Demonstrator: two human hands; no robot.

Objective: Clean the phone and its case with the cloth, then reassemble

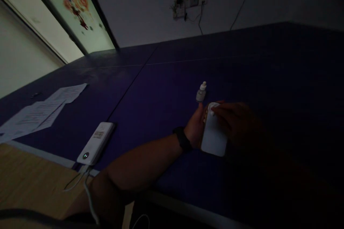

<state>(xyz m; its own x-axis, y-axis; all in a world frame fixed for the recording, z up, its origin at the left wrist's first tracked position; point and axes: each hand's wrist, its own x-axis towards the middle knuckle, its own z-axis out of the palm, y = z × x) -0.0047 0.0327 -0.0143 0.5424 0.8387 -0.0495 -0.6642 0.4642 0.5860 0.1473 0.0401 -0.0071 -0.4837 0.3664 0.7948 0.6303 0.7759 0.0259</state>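
My left hand [194, 128], with a black band on its wrist, is closed around the left edge of a smartphone [214, 139]. The phone's pale, flat face points up toward me, and brownish bits show along its left edge. At the phone's top end, my right hand [239, 120] pinches a small crumpled white tissue or cotton wad [213, 106] against the surface. Much of the right hand is lost in shadow. Just beyond the left thumb stands a small clear dropper bottle [201, 93] with a white cap.
A dark blue table [161, 96] spreads around my hands. To the left lie a white power bank [96, 141] with cables at its near end and several printed sheets [40, 112]. Sockets [188, 1] with hanging cords are on the far wall. The right side is very dark.
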